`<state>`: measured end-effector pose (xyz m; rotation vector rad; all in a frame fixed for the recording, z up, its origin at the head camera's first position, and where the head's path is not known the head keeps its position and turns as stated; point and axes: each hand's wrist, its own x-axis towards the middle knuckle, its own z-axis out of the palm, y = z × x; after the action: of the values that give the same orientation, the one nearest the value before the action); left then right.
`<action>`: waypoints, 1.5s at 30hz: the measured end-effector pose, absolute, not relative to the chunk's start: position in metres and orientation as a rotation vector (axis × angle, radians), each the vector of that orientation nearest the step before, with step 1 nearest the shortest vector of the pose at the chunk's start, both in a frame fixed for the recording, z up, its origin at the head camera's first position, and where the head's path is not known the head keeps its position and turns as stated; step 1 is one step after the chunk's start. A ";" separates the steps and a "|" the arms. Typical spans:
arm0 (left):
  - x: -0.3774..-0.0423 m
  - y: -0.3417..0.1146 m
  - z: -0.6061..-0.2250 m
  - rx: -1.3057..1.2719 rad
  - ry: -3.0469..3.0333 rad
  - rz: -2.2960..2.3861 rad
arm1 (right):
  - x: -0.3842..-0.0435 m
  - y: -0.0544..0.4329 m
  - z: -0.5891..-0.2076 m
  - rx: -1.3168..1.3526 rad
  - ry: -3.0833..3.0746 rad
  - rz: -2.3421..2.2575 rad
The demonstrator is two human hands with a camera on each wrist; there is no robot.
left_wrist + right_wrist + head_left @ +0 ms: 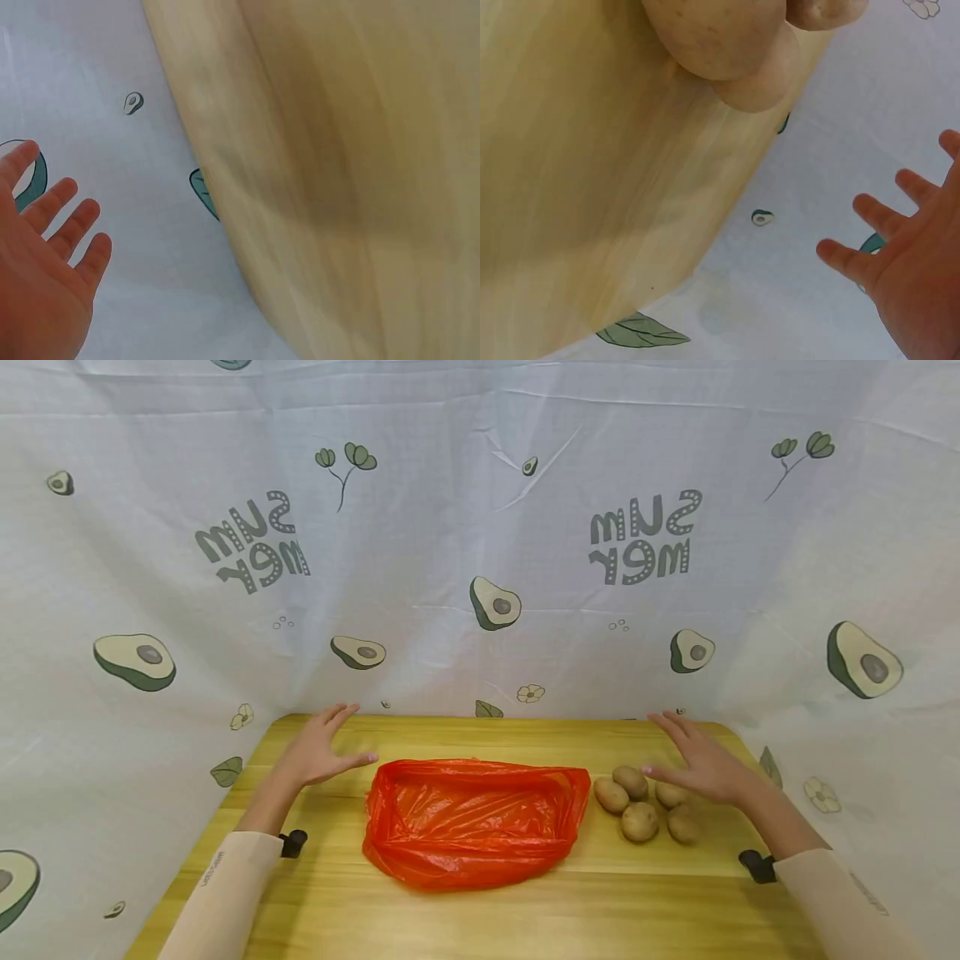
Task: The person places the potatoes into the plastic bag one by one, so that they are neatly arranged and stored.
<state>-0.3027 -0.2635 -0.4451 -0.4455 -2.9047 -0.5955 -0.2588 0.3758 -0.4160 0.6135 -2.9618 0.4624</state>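
Observation:
A red plastic bag [472, 864] lies on the table with its mouth spread wide, facing up. Left of the bag, my left hand [318, 753] hovers with fingers extended and thumb apart, holding nothing; the left wrist view shows the same spread hand [45, 270]. On the right, several potatoes [640, 822] sit in a cluster beside the bag. Above and behind them is my right hand [708, 764], its fingers stretched out and grasping nothing. Potatoes [720, 34] also show at the top of the right wrist view, away from the right hand [922, 277].
The wooden table [480, 922] has its far edge against a white curtain [450, 510] printed with avocados and lettering. The curtain also flanks both sides. Black straps with a small device [293, 843] sit at each wrist.

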 end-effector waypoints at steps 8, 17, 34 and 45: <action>-0.286 -0.259 -0.464 -0.474 -2.933 -0.790 | -0.244 0.379 -0.431 0.630 -2.952 0.552; -0.269 -0.253 -0.485 -0.557 -2.908 -0.930 | -0.222 0.383 -0.444 0.610 -2.945 0.633; -0.246 -0.238 -0.494 -0.674 -2.966 -1.071 | -0.207 0.385 -0.467 0.523 -2.949 0.642; -0.239 -0.231 -0.502 -0.680 -3.010 -1.086 | -0.205 0.388 -0.477 0.394 -2.997 0.694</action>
<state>-0.2388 -0.2314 -0.5016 -0.6795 -3.0096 -1.0864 -0.2053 0.3875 -0.4772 0.3936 -2.9967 0.6939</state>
